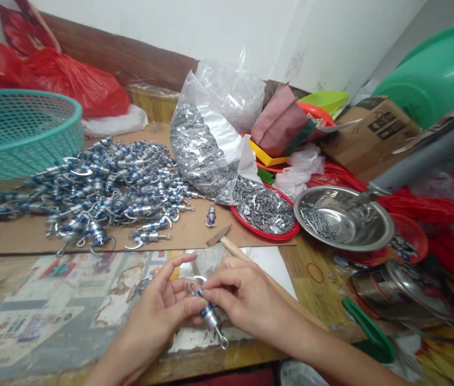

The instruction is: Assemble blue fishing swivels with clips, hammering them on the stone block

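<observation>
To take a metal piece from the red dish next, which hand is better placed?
Probably the right hand, nearer the red dish than the left hand; both hold the metal fitting.

Fitting (210,317) silver, blue (pile (110,185) likewise); basket (61,147) teal, latticed; plate (278,236) red.

Nothing legible. Dark print on cardboard box (371,134), lettering on patterned sheet (50,316) over bench (319,300): too blurred.

Left of the hands (160,308), tabletop (53,321) gives passage; ahead, the hammer (233,249) (laid slantwise) and heaped metal assemblies (110,185) obstruct.
</observation>
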`<state>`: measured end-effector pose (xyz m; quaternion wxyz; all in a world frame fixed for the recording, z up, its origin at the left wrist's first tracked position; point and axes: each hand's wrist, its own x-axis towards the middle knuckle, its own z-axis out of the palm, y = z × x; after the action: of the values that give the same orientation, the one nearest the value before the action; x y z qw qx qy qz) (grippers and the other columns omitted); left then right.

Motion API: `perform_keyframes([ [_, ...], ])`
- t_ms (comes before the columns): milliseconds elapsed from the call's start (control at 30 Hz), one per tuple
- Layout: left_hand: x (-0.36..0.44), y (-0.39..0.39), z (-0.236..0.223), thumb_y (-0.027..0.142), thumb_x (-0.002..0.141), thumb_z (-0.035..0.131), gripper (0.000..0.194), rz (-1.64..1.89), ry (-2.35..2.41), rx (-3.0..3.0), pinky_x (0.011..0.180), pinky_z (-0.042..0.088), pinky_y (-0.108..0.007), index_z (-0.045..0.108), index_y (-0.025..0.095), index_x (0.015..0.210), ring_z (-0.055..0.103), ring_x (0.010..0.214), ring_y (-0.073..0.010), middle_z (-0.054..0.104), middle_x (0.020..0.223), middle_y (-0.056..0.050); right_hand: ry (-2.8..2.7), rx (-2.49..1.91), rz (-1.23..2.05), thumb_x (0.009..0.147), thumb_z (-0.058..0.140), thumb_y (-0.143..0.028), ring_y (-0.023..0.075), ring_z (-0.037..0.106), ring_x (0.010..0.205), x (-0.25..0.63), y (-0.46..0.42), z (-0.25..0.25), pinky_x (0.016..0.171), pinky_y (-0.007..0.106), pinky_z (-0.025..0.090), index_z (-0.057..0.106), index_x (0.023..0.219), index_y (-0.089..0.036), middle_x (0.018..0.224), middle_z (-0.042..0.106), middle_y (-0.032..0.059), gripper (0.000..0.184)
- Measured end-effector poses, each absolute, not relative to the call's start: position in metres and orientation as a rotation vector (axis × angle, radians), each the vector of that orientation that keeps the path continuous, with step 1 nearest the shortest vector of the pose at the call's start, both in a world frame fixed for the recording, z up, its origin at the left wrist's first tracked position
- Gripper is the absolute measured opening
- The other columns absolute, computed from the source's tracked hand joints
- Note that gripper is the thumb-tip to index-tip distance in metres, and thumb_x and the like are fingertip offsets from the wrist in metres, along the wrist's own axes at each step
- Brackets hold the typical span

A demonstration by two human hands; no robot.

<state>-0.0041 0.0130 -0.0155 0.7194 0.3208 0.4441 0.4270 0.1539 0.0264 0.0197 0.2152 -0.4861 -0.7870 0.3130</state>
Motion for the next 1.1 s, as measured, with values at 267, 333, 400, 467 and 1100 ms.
perform_keyframes([
  [267, -0.004, 0.012, -0.016, 0.022, 0.061, 0.080, 0.068, 0.963, 0.988, 0.700, 0.053, 0.053, -0.027, 0.043, 0.020, 0.119, 0.061, 0.057, -0.0152, 0.066, 0.066, 0.001, -2.065, -1.217, 0.877, 0.082, 0.063, -0.020, 0.0118, 0.056, 0.063, 0.156, 0.027, 0.003, 0.058, 0.022, 0.042, 0.075, 0.082, -0.020, 0.064, 0.060, 0.0000, 0.012],
  [333, -0.004, 0.012, -0.017, 0.022, 0.061, 0.080, 0.068, 0.966, 1.006, 0.695, 0.052, 0.053, -0.026, 0.045, 0.021, 0.119, 0.061, 0.058, -0.0149, 0.066, 0.068, 0.001, -1.956, -1.200, 0.885, 0.085, 0.059, -0.021, 0.0125, 0.058, 0.068, 0.168, 0.029, 0.005, 0.062, 0.023, 0.045, 0.074, 0.087, -0.020, 0.071, 0.063, 0.0008, 0.015],
  [400, -0.003, 0.012, -0.018, 0.022, 0.059, 0.081, 0.068, 0.969, 1.021, 0.683, 0.052, 0.052, -0.026, 0.046, 0.021, 0.118, 0.061, 0.058, -0.0146, 0.065, 0.070, 0.001, -1.877, -1.269, 0.723, 0.088, 0.054, -0.022, 0.0151, 0.060, 0.079, 0.187, 0.032, 0.003, 0.070, 0.027, 0.047, 0.070, 0.095, -0.019, 0.083, 0.065, 0.0035, 0.018],
  [467, -0.003, 0.012, -0.019, 0.021, 0.059, 0.081, 0.068, 0.969, 1.018, 0.676, 0.051, 0.052, -0.025, 0.046, 0.022, 0.117, 0.060, 0.057, -0.0137, 0.065, 0.071, 0.002, -1.953, -1.435, 0.510, 0.087, 0.054, -0.023, 0.0192, 0.058, 0.090, 0.208, 0.035, -0.005, 0.078, 0.033, 0.046, 0.065, 0.105, -0.018, 0.095, 0.063, 0.0065, 0.021],
  [1100, -0.003, 0.012, -0.016, 0.019, 0.058, 0.081, 0.077, 0.973, 1.046, 0.693, 0.049, 0.052, -0.024, 0.041, 0.018, 0.123, 0.060, 0.053, -0.0140, 0.068, 0.065, 0.001, -2.314, -1.243, 0.284, 0.084, 0.043, -0.004, 0.0179, 0.064, 0.101, 0.247, -0.051, 0.020, 0.077, 0.021, 0.054, 0.029, 0.142, -0.035, 0.118, 0.063, 0.0027, 0.067],
])
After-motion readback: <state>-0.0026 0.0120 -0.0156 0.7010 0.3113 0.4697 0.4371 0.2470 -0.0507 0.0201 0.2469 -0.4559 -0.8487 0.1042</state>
